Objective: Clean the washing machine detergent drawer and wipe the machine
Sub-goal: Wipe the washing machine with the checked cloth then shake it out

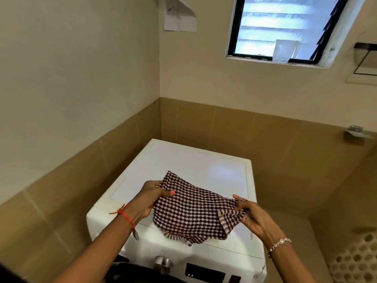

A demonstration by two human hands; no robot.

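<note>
We take the washing machine (183, 160) as our landmark. There is one, white, set in the tiled corner, and we look down on its top and a strip of its front panel. High above it and to its right is one dark-framed window (285, 27).

Over the front half of the machine's top hangs one checked cloth (189, 213), stretched between two hands. Its long axis runs left to right across the machine, roughly parallel to the front edge. Its lower hem droops towards the top near that edge, and we cannot tell whether it touches. The bare top lies directly beneath and behind the cloth, so we judge the coming move to be a plain lowering onto the surface.

The left hand (151, 199) is over the machine's left side. Its fingers are curled round the cloth's left edge, with the thumb pressed on top. The right hand (251, 217) is over the machine's right edge and pinches the cloth's right corner between thumb and fingertips. Both hands are equally near the top. The left arm is the nearer to the front's left end, where a dark patch shows under the forearm. We cannot tell whether that patch is the detergent drawer.

On the wall above the machine's back left corner hangs one sheet of paper (179, 15). On the machine's front we count one dark display (205, 273) and, just left of it, one metal dial (163, 263). Each wrist wears one band: a red thread (124, 215) on the left and a bracelet (279, 245) on the right.
</note>
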